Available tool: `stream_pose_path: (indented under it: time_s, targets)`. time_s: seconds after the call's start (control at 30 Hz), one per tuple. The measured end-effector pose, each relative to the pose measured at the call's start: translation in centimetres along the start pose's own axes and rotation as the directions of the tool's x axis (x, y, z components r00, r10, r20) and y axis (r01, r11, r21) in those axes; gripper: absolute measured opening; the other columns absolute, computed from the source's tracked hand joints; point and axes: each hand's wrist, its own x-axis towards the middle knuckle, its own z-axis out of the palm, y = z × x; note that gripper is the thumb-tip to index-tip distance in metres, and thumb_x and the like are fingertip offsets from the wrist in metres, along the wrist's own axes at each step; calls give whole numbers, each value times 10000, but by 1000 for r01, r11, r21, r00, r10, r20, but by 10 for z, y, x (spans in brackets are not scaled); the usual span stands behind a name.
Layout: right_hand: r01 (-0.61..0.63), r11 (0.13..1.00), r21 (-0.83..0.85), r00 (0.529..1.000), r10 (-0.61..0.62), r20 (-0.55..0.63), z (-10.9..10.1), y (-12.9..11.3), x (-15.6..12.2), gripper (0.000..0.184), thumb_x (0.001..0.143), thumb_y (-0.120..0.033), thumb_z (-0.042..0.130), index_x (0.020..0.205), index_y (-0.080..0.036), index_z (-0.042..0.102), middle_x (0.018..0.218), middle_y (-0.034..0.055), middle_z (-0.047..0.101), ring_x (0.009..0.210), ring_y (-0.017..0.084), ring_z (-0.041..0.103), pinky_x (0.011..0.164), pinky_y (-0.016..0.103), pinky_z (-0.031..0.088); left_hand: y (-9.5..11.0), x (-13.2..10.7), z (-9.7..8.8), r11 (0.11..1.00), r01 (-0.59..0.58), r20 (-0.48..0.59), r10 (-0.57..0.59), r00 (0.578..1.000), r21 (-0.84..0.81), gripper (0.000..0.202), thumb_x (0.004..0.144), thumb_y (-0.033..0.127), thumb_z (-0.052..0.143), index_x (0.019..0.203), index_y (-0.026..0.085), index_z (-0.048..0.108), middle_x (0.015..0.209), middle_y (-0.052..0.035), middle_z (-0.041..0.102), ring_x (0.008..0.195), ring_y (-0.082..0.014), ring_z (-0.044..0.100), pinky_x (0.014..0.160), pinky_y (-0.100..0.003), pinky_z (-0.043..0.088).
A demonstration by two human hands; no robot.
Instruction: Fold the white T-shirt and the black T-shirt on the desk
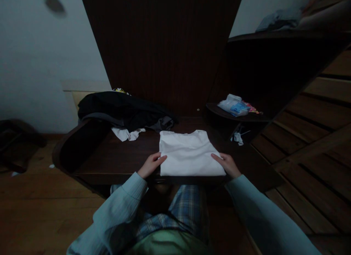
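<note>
A folded white garment [189,153] lies on a dark wooden table [109,156] right in front of me. My left hand [151,164] rests at its near left edge with the fingers stretched flat onto the cloth. At the near right edge my right hand [227,164] does the same, fingers extended and touching the fabric. Neither hand grips anything that I can see.
A heap of dark clothes [123,110] with a white piece [127,133] lies at the table's back left. A dark wardrobe [164,46] stands behind. A small shelf [238,116] at right holds a plastic packet [234,105]. Wooden slats [315,138] run along the right.
</note>
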Motion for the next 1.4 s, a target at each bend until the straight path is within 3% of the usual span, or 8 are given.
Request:
stream_pose_path:
  time_s: [0.2,0.47,0.6,0.73,0.9,1.03,1.2,1.4]
  targets:
    - [95,995,-36,979,-87,182,-32,2,-8,479,466,-647,649,593,-185,662,767,54,633,787,211,560,747,295,436,7,-11,-7,995,-63,162,49,986,83,368,687,502,575,648,145,655,943,-64,586,936,-202,512,866,-278,363]
    - [-30,997,69,994,23,109,-29,7,-8,512,462,-641,654,663,-170,652,758,48,610,763,207,551,717,292,436,-5,-6,-5,999,2,-71,1,997,51,439,631,563,590,527,137,568,659,-7,495,679,-139,484,682,-256,390]
    - [53,998,-30,989,-48,143,-28,0,-14,508,492,-669,613,582,-169,623,713,43,583,731,196,538,698,287,438,-4,-9,-5,992,-37,-77,46,996,124,424,656,534,587,494,143,559,658,-14,504,675,-139,491,673,-252,398]
    - [214,959,-183,952,-164,258,-32,0,-23,491,596,-661,545,515,-179,599,714,47,568,737,189,534,707,282,441,-3,-20,-11,966,-127,85,111,990,225,299,671,465,616,698,175,681,883,-56,590,861,-181,530,813,-274,398]
    - [294,926,-236,914,-199,355,-38,6,-29,398,505,-583,673,649,-213,684,899,69,607,902,233,549,850,325,415,-8,-33,-18,924,-185,148,143,979,333,279,629,387,686,861,233,699,1072,-68,585,1003,-220,499,904,-325,355]
    - [273,931,-244,920,-179,348,-38,5,-27,400,507,-594,661,605,-207,673,854,71,616,875,234,558,833,331,418,-12,-33,-15,935,-172,50,164,985,310,217,684,410,629,702,209,707,972,-76,620,939,-208,523,859,-333,380]
    - [160,965,-206,971,-116,207,-38,-7,-29,468,474,-635,647,455,-182,533,619,31,567,621,170,534,602,272,439,-11,-29,-16,975,-144,-99,162,982,172,286,639,448,648,585,167,664,786,-71,629,779,-178,559,782,-318,424]
    - [50,996,-70,984,-37,177,-35,-15,-34,442,451,-582,696,517,-181,522,585,21,591,579,162,551,536,252,442,-6,-28,-19,991,-71,-173,90,981,116,295,597,434,670,549,146,626,779,-65,617,709,-157,556,676,-277,431]
